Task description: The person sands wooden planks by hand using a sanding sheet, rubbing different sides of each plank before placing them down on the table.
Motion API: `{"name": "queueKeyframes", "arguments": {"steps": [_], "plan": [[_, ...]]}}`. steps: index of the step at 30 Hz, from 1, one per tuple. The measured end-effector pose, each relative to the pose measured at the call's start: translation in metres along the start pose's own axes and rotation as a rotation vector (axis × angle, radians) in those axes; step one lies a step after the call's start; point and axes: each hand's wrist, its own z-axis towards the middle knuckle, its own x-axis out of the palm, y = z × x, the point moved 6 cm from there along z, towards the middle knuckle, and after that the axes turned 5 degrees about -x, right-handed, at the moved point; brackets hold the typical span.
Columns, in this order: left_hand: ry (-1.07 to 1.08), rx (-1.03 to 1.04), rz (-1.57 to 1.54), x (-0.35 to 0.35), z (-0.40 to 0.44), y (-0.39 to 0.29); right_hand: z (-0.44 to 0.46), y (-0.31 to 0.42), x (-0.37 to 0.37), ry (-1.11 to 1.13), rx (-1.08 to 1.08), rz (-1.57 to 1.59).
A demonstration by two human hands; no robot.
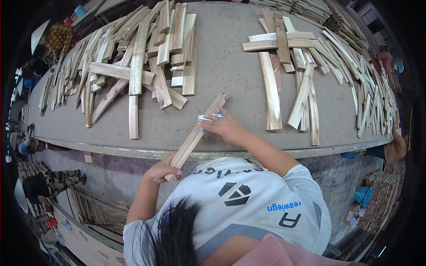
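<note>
My left hand (162,171) is closed around the near end of a wooden slat (191,141). The slat slants up and away to the right, its far end over the table's front part. Across its upper half, my right hand (228,127) presses a white strip with blue print (205,118) against the wood. Fingers cover much of the strip, and its material cannot be made out.
Slats lie in a large loose pile (146,57) at the left of the grey table (217,48). More slats (270,88) are heaped on the right. The table's front edge (133,151) runs before my body. Other people (44,184) are at the far left and right; a blue bucket (363,195) stands at right.
</note>
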Motion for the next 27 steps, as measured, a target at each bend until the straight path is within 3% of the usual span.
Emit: {"name": "queueKeyframes", "arguments": {"steps": [4, 6, 7, 9, 10, 11, 13, 14, 16, 17, 19, 20, 22, 25, 27], "plan": [[-0.069, -0.004, 0.094, 0.000, -0.007, -0.007, -0.017, -0.103, -0.016, -0.144, 0.245, -0.143], [0.008, 0.011, -0.029, -0.002, -0.006, -0.004, -0.036, -0.141, -0.021, -0.045, 0.528, -0.165], [0.090, 0.022, -0.152, 0.003, -0.009, -0.011, -0.031, -0.129, -0.022, -0.066, 0.525, -0.172], [0.100, 0.066, -0.069, 0.009, -0.012, -0.014, -0.028, -0.084, -0.012, -0.144, 0.463, -0.229], [0.081, 0.067, -0.126, 0.007, -0.011, -0.012, -0.033, -0.078, -0.014, -0.351, 0.471, -0.276], [0.062, 0.069, -0.188, 0.004, -0.008, -0.010, -0.035, -0.076, -0.007, -0.354, 0.466, -0.282], [0.070, 0.080, -0.199, 0.004, -0.005, -0.008, -0.038, -0.064, -0.017, -0.687, 0.521, -0.160], [0.067, 0.063, -0.170, 0.004, -0.005, -0.007, -0.032, -0.056, -0.015, -0.695, 0.512, -0.164], [0.066, 0.041, -0.149, 0.010, -0.006, -0.007, -0.004, -0.024, 0.005, -0.358, 0.173, -0.178], [0.062, 0.046, -0.149, 0.007, -0.007, -0.005, -0.001, -0.028, 0.007, -0.361, 0.168, -0.177], [0.125, 0.036, -0.281, 0.002, -0.005, 0.000, 0.018, -0.041, 0.026, -0.081, -0.070, -0.193], [0.124, 0.046, -0.284, 0.000, -0.004, 0.000, 0.025, -0.061, 0.020, -0.079, -0.079, -0.195], [0.160, 0.038, -0.324, 0.002, -0.002, 0.004, 0.025, -0.124, -0.002, -0.189, 0.423, -0.109], [0.242, 0.045, -0.420, 0.011, -0.004, 0.005, 0.039, -0.102, 0.012, -0.045, 0.322, -0.216], [0.263, 0.062, -0.455, 0.005, 0.001, 0.011, 0.045, -0.070, 0.012, -0.006, 0.301, -0.099]]}}
